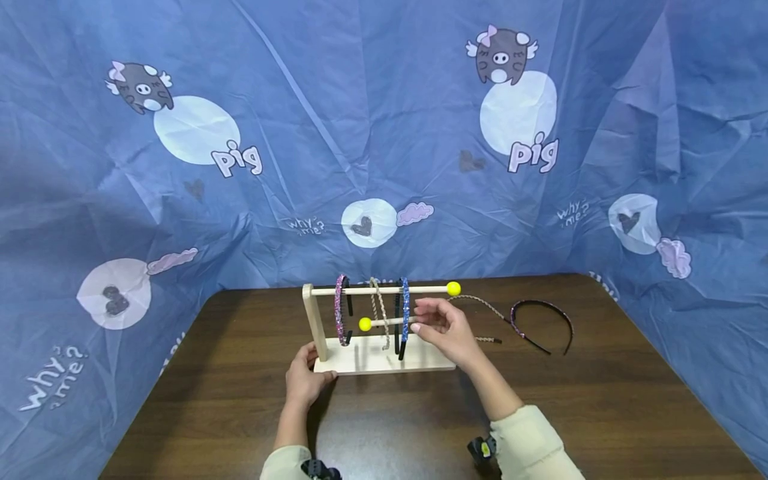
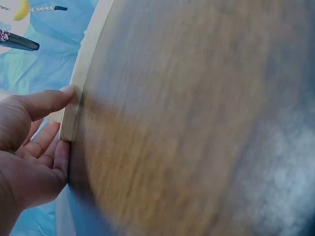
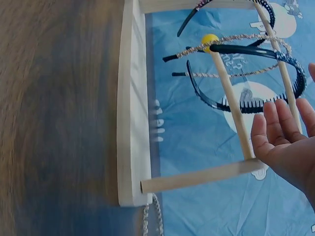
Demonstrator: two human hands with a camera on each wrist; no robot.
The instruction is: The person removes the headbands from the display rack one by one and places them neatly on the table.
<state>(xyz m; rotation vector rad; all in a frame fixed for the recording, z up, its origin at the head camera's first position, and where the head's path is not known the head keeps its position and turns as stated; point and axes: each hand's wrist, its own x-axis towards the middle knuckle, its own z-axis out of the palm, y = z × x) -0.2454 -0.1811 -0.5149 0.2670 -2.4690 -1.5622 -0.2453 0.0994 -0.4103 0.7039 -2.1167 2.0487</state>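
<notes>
A wooden headband stand (image 1: 366,363) has two rods, each tipped with a yellow ball (image 1: 453,289). My left hand (image 1: 306,380) grips the left end of its base, with the thumb (image 2: 56,101) on the front edge and the other fingers round the end. Hanging on the stand from left to right are a pink glittery headband (image 1: 339,310), a beige braided headband (image 1: 384,315) and a blue glittery headband (image 1: 405,307). Beside the blue one is my right hand (image 1: 447,333), its fingers (image 3: 273,123) loosely extended by the rods and holding nothing.
On the brown table (image 1: 240,400), right of the stand, lie a braided headband (image 1: 480,300) and a dark purple glittery headband (image 1: 543,303). A blue cloth (image 1: 360,133) printed with pigs hangs behind the table and along its sides.
</notes>
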